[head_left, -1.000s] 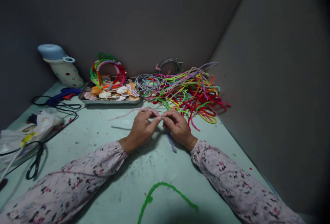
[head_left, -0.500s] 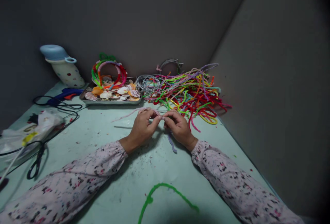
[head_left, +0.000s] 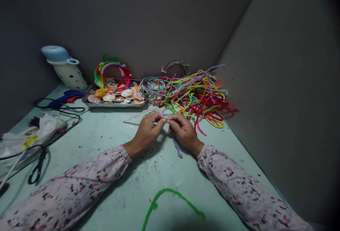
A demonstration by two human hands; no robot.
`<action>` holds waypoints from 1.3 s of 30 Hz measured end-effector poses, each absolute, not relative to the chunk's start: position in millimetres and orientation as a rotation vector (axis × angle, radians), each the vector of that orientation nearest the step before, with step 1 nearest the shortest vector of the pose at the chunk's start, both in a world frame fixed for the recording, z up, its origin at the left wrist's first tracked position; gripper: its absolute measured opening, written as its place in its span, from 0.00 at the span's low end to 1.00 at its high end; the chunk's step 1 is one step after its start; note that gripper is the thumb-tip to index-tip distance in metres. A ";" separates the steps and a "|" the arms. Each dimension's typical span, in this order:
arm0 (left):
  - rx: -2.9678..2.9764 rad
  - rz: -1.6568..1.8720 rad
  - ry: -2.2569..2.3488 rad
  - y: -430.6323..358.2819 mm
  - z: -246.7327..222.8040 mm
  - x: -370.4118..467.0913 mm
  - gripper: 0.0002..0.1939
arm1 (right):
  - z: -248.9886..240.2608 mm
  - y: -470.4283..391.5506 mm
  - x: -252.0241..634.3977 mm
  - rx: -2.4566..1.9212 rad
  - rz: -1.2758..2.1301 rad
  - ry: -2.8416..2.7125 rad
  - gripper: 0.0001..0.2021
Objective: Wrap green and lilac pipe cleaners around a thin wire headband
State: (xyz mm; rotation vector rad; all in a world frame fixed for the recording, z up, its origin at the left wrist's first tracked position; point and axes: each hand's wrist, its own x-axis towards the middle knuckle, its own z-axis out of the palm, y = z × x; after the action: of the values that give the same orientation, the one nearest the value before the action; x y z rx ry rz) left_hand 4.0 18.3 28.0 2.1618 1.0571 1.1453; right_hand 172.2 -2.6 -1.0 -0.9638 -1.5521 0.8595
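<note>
My left hand [head_left: 148, 130] pinches a pale pink fuzzy stem [head_left: 143, 112], whose free end trails to the left above a thin grey wire [head_left: 132, 123]. Fingertip to fingertip with it, my right hand [head_left: 185, 131] is closed in a pinch on the same fuzzy strand. A lilac fuzzy stem [head_left: 177, 148] hangs below my right hand. Where the pink and lilac parts meet is hidden by my fingers. Nearer to me, a curved green fuzzy stem [head_left: 172, 190] lies on the table [head_left: 159, 174].
Behind my hands are a metal tray [head_left: 117, 106] of shells with colourful rings [head_left: 124, 78], coiled grey wire [head_left: 152, 87] and a heap of fuzzy stems [head_left: 196, 89]. A bottle [head_left: 69, 73], blue tool [head_left: 65, 98], black cable [head_left: 39, 167] and plastic bag [head_left: 50, 124] stand left.
The free end of the pink stem has swung a little to the right and up, closer to my left hand. Both hands stay in nearly the same place, still pinching.
</note>
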 end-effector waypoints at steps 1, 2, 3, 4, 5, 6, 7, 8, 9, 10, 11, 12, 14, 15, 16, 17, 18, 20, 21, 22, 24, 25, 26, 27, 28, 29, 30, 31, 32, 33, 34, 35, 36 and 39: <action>2.169 1.144 1.061 18.3 28.0 4.0 0.09 | -1.4 -2.3 172.4 -0.967 0.866 -1.540 0.09; 2.183 1.147 1.071 18.3 27.9 4.0 0.09 | -1.8 -2.1 172.5 -0.970 0.869 -1.530 0.09; 2.198 1.150 1.080 18.2 27.7 4.0 0.08 | -2.2 -1.9 172.6 -0.972 0.870 -1.525 0.09; 2.210 1.150 1.087 18.0 27.4 4.0 0.08 | -2.6 -1.7 172.7 -0.974 0.867 -1.525 0.09; 2.217 1.147 1.090 17.9 27.1 4.1 0.08 | -2.8 -1.6 172.8 -0.974 0.859 -1.530 0.09; 2.219 1.143 1.089 17.8 26.9 4.2 0.09 | -3.0 -1.6 172.9 -0.974 0.850 -1.538 0.09; 2.218 1.140 1.088 17.7 26.7 4.3 0.09 | -3.0 -1.7 173.0 -0.973 0.840 -1.548 0.08; 2.217 1.135 1.088 17.6 26.6 4.4 0.09 | -2.9 -1.9 173.1 -0.972 0.833 -1.560 0.08; 2.217 1.133 1.088 17.6 26.6 4.6 0.09 | -2.7 -2.0 173.1 -0.972 0.827 -1.573 0.08; 2.215 1.132 1.088 17.5 26.6 4.7 0.09 | -2.4 -2.3 173.1 -0.971 0.824 -1.584 0.08; 2.213 1.128 1.089 17.5 26.7 4.8 0.09 | -2.2 -2.4 173.1 -0.970 0.824 -1.591 0.08; 2.210 1.123 1.093 17.5 26.8 4.9 0.10 | -2.1 -2.5 173.1 -0.967 0.825 -1.593 0.08; 2.206 1.105 1.108 17.5 26.9 5.0 0.10 | -2.1 -2.5 173.0 -0.959 0.834 -1.578 0.08; 2.202 1.099 1.118 17.6 26.9 5.0 0.10 | -2.3 -2.3 173.0 -0.953 0.849 -1.560 0.09; 2.195 1.095 1.127 17.6 27.0 5.0 0.10 | -2.4 -2.0 173.1 -0.947 0.875 -1.538 0.11; 2.185 1.093 1.131 17.6 27.1 5.0 0.10 | -2.6 -1.7 173.1 -0.941 0.909 -1.514 0.13; 2.172 1.092 1.132 17.7 27.3 5.0 0.10 | -2.7 -1.4 173.2 -0.935 0.946 -1.488 0.14; 2.146 1.091 1.129 17.7 27.7 5.0 0.11 | -2.7 -0.9 173.5 -0.931 1.008 -1.446 0.16; 2.136 1.091 1.128 17.7 27.9 5.0 0.12 | -2.5 -0.9 173.5 -0.934 1.023 -1.436 0.17; 2.131 1.093 1.127 17.7 27.9 5.0 0.12 | -2.3 -0.9 173.6 -0.941 1.025 -1.436 0.17; 2.130 1.101 1.121 17.8 27.7 5.0 0.12 | -1.6 -1.3 173.5 -0.959 0.995 -1.468 0.15; 2.131 1.104 1.117 17.9 27.4 5.0 0.11 | -1.2 -1.5 173.4 -0.972 0.965 -1.496 0.14; 2.134 1.104 1.113 18.0 27.0 4.9 0.11 | -0.8 -1.9 173.2 -0.988 0.927 -1.527 0.13; 2.137 1.099 1.112 18.2 26.6 4.7 0.11 | -0.5 -2.1 173.0 -1.005 0.888 -1.554 0.11; 2.138 1.094 1.115 18.5 26.1 4.6 0.11 | -0.3 -2.3 172.9 -1.021 0.854 -1.573 0.10; 2.139 1.087 1.122 18.7 25.8 4.4 0.11 | -0.2 -2.4 172.7 -1.033 0.830 -1.584 0.10; 2.140 1.079 1.129 18.8 25.5 4.3 0.11 | -0.2 -2.3 172.6 -1.041 0.819 -1.585 0.09; 2.145 1.074 1.135 18.8 25.4 4.1 0.11 | -0.2 -2.1 172.4 -1.043 0.820 -1.576 0.09; 2.153 1.072 1.141 18.7 25.4 4.1 0.11 | -0.2 -1.8 172.3 -1.041 0.828 -1.559 0.09; 2.165 1.076 1.147 18.3 25.5 4.1 0.10 | -0.1 -1.4 172.3 -1.040 0.842 -1.540 0.09; 2.179 1.085 1.152 17.8 25.6 4.1 0.09 | 0.2 -1.0 172.2 -1.040 0.857 -1.515 0.09; 2.195 1.100 1.157 17.1 25.7 4.3 0.08 | 0.5 -0.5 172.0 -1.041 0.871 -1.485 0.09; 2.209 1.120 1.163 16.3 25.7 4.6 0.07 | 1.0 -0.1 171.9 -1.042 0.885 -1.457 0.10; 2.219 1.215 1.183 14.0 25.0 5.4 0.05 | 2.3 0.9 171.6 -1.049 0.911 -1.391 0.10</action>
State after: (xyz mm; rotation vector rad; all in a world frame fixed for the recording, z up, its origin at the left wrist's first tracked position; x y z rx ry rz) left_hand 5.4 14.0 25.0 2.2195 1.1828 1.2150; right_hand 171.6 0.9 2.3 -1.0488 -1.3906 0.9113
